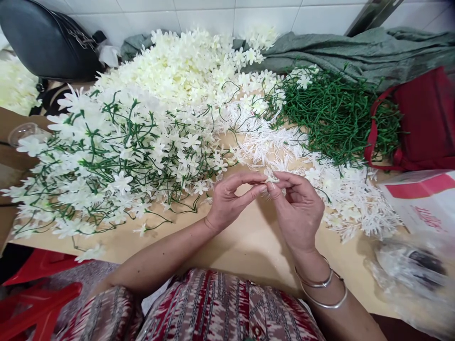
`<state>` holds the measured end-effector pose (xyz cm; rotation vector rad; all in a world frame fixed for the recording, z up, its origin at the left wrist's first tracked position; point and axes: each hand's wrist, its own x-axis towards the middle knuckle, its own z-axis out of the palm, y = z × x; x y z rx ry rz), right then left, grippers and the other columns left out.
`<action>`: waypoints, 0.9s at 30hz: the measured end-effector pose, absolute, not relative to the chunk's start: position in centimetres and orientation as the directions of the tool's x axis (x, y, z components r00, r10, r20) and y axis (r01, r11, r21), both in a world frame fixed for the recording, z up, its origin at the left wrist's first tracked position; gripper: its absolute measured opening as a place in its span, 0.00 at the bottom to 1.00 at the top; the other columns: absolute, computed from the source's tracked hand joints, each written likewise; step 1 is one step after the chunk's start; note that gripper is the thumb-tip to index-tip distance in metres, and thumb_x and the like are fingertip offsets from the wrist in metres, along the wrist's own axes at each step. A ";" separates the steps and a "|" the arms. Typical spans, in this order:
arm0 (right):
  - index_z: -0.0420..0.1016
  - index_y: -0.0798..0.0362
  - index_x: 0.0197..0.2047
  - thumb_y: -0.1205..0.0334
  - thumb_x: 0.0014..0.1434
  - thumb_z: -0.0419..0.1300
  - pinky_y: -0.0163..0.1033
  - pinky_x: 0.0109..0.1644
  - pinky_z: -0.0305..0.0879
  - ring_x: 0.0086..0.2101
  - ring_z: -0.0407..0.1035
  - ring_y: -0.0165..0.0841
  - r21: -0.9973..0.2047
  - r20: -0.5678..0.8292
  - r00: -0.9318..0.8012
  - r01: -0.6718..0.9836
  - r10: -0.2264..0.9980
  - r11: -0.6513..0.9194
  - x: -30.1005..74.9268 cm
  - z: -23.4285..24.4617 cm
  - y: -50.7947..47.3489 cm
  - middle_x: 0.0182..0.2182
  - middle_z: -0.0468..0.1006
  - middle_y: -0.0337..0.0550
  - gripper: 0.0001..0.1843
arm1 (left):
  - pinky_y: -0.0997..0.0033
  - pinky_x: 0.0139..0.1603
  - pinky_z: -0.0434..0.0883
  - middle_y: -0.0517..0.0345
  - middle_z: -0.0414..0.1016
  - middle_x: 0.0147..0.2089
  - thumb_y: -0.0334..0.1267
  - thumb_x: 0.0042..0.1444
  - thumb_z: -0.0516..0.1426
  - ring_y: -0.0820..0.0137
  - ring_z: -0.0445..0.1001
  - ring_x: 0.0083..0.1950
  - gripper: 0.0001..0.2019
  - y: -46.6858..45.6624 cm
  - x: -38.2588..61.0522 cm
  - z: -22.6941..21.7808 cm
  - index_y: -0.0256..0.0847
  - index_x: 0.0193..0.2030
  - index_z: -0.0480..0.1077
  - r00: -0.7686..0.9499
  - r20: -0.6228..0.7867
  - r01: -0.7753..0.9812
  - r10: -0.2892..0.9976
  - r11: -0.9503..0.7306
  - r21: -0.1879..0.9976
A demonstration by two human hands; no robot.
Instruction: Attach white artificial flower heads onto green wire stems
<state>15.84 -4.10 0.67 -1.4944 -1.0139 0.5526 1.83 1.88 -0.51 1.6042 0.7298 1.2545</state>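
My left hand [232, 199] and my right hand [298, 206] meet fingertip to fingertip above the wooden table [249, 241]. Both pinch a small white artificial flower piece [272, 180] between thumb and fingers. Just behind them lies a spread of loose white plastic flower parts [341, 199]. To the left a big heap of finished white flowers on green stems [113, 161] covers the table. A pile of bare green stems [334, 113] lies at the back right. Two silver bangles [322, 289] circle my right wrist.
A mound of cream flower heads [185, 66] lies at the back, with grey-green cloth [355, 47] behind. A black bag [46, 42] sits back left, a red bag [423, 118] right, plastic bags [415, 265] near right. A red stool [35, 293] stands lower left.
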 end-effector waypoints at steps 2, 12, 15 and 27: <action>0.84 0.46 0.45 0.57 0.63 0.70 0.39 0.34 0.67 0.30 0.71 0.31 -0.950 0.241 0.485 0.295 0.841 0.103 16.0 0.7 -4.2 0.33 0.81 0.38 0.08 | 0.64 0.54 0.82 0.55 0.88 0.46 0.41 0.65 0.68 0.69 0.86 0.47 0.06 1.9 1.9 -0.6 0.47 0.48 0.84 0.309 0.380 -0.098 0.872 -0.368 0.925; 0.81 0.48 0.37 0.57 0.63 0.71 0.40 0.37 0.68 0.32 0.72 0.32 -0.957 0.257 0.423 0.235 0.869 0.169 16.8 0.1 -3.6 0.31 0.79 0.37 0.06 | 0.67 0.51 0.82 0.57 0.86 0.42 0.47 0.63 0.69 0.70 0.84 0.43 0.10 1.7 2.1 -0.9 0.45 0.45 0.83 0.316 0.266 -0.168 0.911 -0.222 0.960; 0.81 0.48 0.37 0.58 0.63 0.72 0.38 0.36 0.67 0.31 0.72 0.31 -0.965 0.255 0.406 0.168 0.878 0.202 16.9 -0.4 -3.4 0.31 0.79 0.36 0.05 | 0.67 0.52 0.81 0.56 0.86 0.42 0.47 0.64 0.69 0.70 0.83 0.44 0.10 1.8 2.2 -1.0 0.44 0.44 0.83 0.317 0.272 -0.180 0.909 -0.224 0.958; 0.79 0.48 0.37 0.57 0.63 0.71 0.38 0.37 0.69 0.31 0.71 0.31 -0.979 0.191 0.436 0.154 0.879 0.137 16.9 -0.6 -3.1 0.31 0.79 0.36 0.07 | 0.65 0.56 0.79 0.50 0.79 0.52 0.50 0.70 0.62 0.68 0.81 0.49 0.14 1.6 1.9 1.1 0.42 0.52 0.77 0.277 0.235 -0.140 0.932 -0.203 0.969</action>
